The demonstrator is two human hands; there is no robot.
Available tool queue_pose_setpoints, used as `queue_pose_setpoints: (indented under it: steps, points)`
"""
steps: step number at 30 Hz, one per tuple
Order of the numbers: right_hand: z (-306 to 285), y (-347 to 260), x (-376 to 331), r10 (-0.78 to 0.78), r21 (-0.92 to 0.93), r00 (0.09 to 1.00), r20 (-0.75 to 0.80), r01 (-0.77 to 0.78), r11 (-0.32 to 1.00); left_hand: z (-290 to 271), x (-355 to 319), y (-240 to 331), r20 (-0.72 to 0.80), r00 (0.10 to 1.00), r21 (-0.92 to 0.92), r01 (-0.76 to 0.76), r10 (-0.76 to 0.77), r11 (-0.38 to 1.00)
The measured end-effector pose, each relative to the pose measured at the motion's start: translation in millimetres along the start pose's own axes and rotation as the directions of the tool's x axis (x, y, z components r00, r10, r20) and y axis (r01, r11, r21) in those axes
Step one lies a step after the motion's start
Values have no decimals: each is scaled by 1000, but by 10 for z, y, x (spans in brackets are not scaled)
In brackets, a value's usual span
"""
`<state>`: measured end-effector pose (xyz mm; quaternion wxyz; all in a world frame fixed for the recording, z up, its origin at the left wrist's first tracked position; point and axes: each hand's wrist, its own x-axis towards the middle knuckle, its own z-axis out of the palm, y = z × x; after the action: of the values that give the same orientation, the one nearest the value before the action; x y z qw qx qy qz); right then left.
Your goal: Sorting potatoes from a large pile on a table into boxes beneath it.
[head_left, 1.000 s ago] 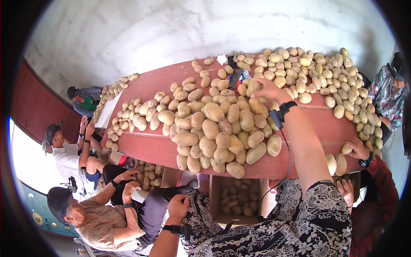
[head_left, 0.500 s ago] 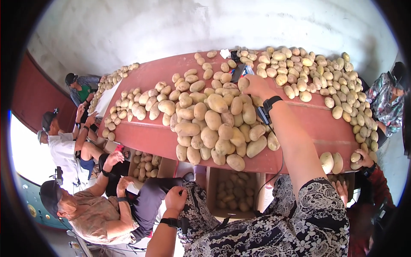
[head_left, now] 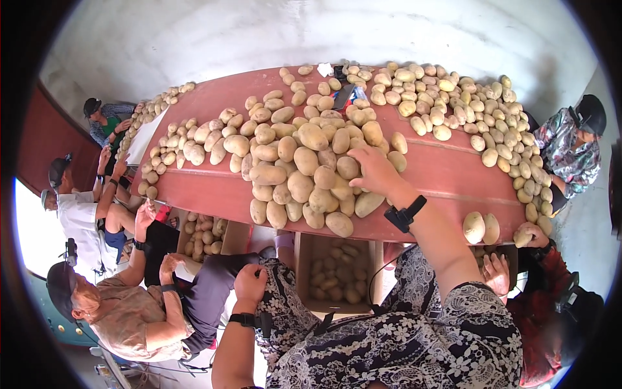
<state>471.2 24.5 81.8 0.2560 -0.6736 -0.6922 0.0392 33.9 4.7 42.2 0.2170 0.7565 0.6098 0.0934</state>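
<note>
Potatoes lie heaped in a big pile (head_left: 301, 183) on the red table in front of me. My right hand (head_left: 377, 172) is at the pile's right side, thumb and fingers curved around the near side of a potato (head_left: 348, 167) that still rests among the others. A dark band with a small device sits on that wrist. My left hand (head_left: 251, 283) rests on my patterned trouser leg, its fingers curled closed with no object visible in them. Below the table edge, between my legs, a cardboard box (head_left: 304, 303) holds more potatoes.
More potatoes (head_left: 453, 104) spread along the table's (head_left: 440, 175) far right, with two (head_left: 483, 228) near its front edge. A dark flat object (head_left: 343, 97) lies behind the pile. Co-workers sit at left and right; a hand (head_left: 532, 235) at right touches a potato. Another potato box (head_left: 236, 238) stands left.
My right hand has come back toward me from the pile's far right, down to its near right side. My left hand stays on my leg. The whole view has shifted slightly.
</note>
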Motion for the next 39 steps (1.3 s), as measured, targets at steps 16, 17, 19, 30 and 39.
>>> queue_pose_setpoints:
  steps: [16, 17, 19, 30, 39]
  points:
    - [-48, 437, -387, 770, 993, 633, 76, -115, -3, 17, -28, -42, -7, 1000, 20, 0, 0, 1000]
    - [-48, 404, -420, 789, 972, 614, -9, -179, 150, 20, -32, -43, -8, 1000, 19, -3, 3, 1000]
    - [-51, 305, -497, 793, 923, 602, -96, -244, 297, 27, -35, -39, -14, 1000, 10, 2, -2, 1000]
    - [339, -545, -919, 162, 554, 946, -279, 21, 832, 35, -21, -21, -19, 1000, 4, 5, -5, 1000]
    - [593, -471, -1019, -43, 113, 973, -228, 70, 991, 16, -30, -37, -15, 1000, 7, -3, 3, 1000]
